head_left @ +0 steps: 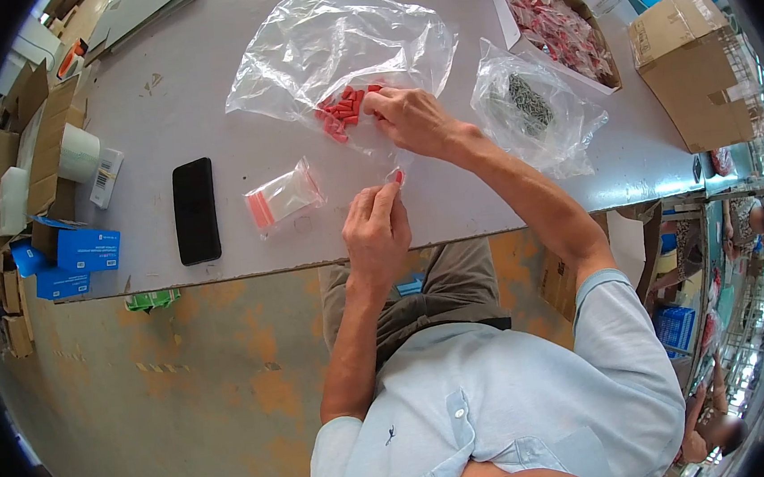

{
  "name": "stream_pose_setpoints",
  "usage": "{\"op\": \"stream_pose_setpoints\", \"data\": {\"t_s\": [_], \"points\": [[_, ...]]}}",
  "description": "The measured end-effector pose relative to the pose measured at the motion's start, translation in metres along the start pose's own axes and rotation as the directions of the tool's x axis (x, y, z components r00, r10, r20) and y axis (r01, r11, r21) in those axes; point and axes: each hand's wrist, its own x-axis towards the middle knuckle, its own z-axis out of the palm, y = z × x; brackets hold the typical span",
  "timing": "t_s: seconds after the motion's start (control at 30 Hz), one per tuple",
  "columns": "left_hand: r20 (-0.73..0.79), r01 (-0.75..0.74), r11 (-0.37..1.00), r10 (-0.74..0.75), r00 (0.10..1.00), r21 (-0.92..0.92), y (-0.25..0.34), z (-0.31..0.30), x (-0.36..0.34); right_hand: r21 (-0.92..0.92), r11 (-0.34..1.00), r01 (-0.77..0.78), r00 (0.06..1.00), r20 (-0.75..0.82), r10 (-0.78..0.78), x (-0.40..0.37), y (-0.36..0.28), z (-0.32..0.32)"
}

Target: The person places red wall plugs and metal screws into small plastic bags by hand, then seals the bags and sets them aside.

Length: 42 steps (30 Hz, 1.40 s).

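Observation:
My left hand (377, 236) is near the table's front edge, its thumb and fingers pinched on a small clear plastic bag (401, 163) with a bit of red at the fingertips. My right hand (410, 121) reaches to the right side of a pile of small red tube-shaped pieces (342, 109). Its fingers are closed there, and what lies between the fingertips is hidden. The pile rests at the mouth of a large clear plastic bag (331, 41). Left of my left hand lies a pack of small clear bags with red strips (285, 198).
A black phone (196, 211) lies to the left, near blue boxes (87, 250). On the right are a clear bag of dark metal pieces (530, 106), a white box of red-filled packets (559, 32) and a cardboard carton (691, 66). Other people appear at far right.

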Motion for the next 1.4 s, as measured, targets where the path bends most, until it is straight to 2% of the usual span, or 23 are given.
{"op": "stream_pose_setpoints", "data": {"t_s": [0.07, 0.1, 0.17, 0.3, 0.37, 0.4, 0.47, 0.5, 0.6, 0.67, 0.77, 0.9, 0.97, 1.0, 1.07, 1.1, 1.17, 1.2, 1.27, 1.4], "points": [[-0.024, 0.005, 1.000, -0.005, 1.000, -0.024, 0.001, 0.000, 0.002, 0.377, 0.922, -0.092, 0.996, 0.019, 0.092, -0.004, -0.012, -0.020], [-0.029, 0.009, 1.000, -0.010, 1.000, -0.026, 0.000, 0.000, 0.002, 0.375, 0.923, -0.090, 0.996, 0.023, 0.088, -0.010, -0.013, -0.026], [-0.013, -0.009, 1.000, 0.009, 1.000, -0.029, -0.002, 0.000, 0.002, 0.761, 0.629, -0.162, 0.986, 0.103, 0.129, -0.028, -0.015, -0.038], [0.013, -0.006, 0.999, 0.007, 1.000, -0.049, 0.000, -0.002, 0.003, 0.771, 0.627, -0.111, 0.994, 0.083, 0.073, -0.059, -0.030, -0.053], [0.007, -0.009, 0.998, 0.010, 1.000, -0.064, 0.001, -0.002, 0.004, 0.709, 0.705, 0.001, 0.999, 0.032, -0.034, -0.064, -0.033, -0.050], [0.008, -0.012, 0.998, 0.012, 1.000, -0.063, 0.001, -0.001, 0.004, 0.709, 0.705, 0.003, 0.999, 0.029, -0.033, -0.065, -0.031, -0.048], [0.015, -0.016, 0.998, 0.017, 1.000, -0.055, 0.001, -0.001, 0.004, 0.432, 0.863, 0.263, 0.965, -0.098, -0.245, -0.065, -0.027, -0.044], [0.014, -0.018, 0.998, 0.019, 1.000, -0.052, 0.001, -0.002, 0.005, 0.432, 0.862, 0.265, 0.964, -0.100, -0.247, -0.065, -0.026, -0.047], [0.018, -0.008, 0.998, 0.009, 1.000, -0.054, 0.004, -0.004, 0.005, 0.422, 0.869, 0.258, 0.966, -0.133, -0.222, -0.071, -0.024, -0.055], [0.032, 0.003, 0.995, 0.000, 1.000, -0.101, 0.004, -0.004, 0.006, 0.603, 0.795, -0.070, 0.997, 0.033, 0.063, -0.077, -0.026, -0.060], [0.060, 0.063, 0.980, -0.053, 0.997, -0.186, 0.006, -0.006, 0.009, 0.631, 0.770, -0.087, 0.996, 0.080, 0.047, -0.082, -0.027, -0.057], [0.096, 0.028, 0.980, -0.009, 0.995, -0.197, 0.003, -0.006, 0.010, 0.656, 0.751, -0.076, 0.995, 0.104, 0.010, -0.092, -0.020, -0.040], [0.049, 0.032, 0.955, -0.019, 0.999, -0.296, -0.004, -0.005, 0.008, 0.795, 0.585, -0.163, 0.984, 0.087, 0.156, -0.098, -0.021, -0.031], [0.056, 0.028, 0.956, -0.012, 0.998, -0.291, -0.003, -0.005, 0.006, 0.799, 0.580, -0.159, 0.984, 0.080, 0.159, -0.101, -0.023, -0.030], [0.074, 0.252, 0.766, -0.259, 0.963, -0.592, 0.001, -0.002, 0.001, 0.905, 0.327, -0.272, 0.947, 0.193, 0.255, -0.106, -0.028, -0.029], [0.077, 0.249, 0.769, -0.253, 0.964, -0.588, 0.008, -0.003, 0.003, 0.907, 0.325, -0.266, 0.948, 0.186, 0.258, -0.108, -0.029, -0.029], [0.121, 0.334, 0.722, -0.332, 0.936, -0.605, 0.021, -0.008, 0.007, 0.939, 0.230, -0.255, 0.929, 0.171, 0.328, -0.112, -0.031, -0.028], [0.126, 0.333, 0.725, -0.326, 0.937, -0.603, 0.024, -0.008, 0.009, 0.941, 0.228, -0.250, 0.928, 0.166, 0.332, -0.113, -0.032, -0.030], [0.307, 0.488, 0.536, -0.394, 0.867, -0.689, 0.027, -0.007, 0.011, 0.943, 0.258, -0.212, 0.934, 0.118, 0.336, -0.116, -0.036, -0.034], [0.362, 0.540, 0.489, -0.415, 0.835, -0.685, 0.028, -0.004, 0.011, 0.917, 0.344, -0.204, 0.939, 0.084, 0.334, -0.120, -0.039, -0.039]]}}
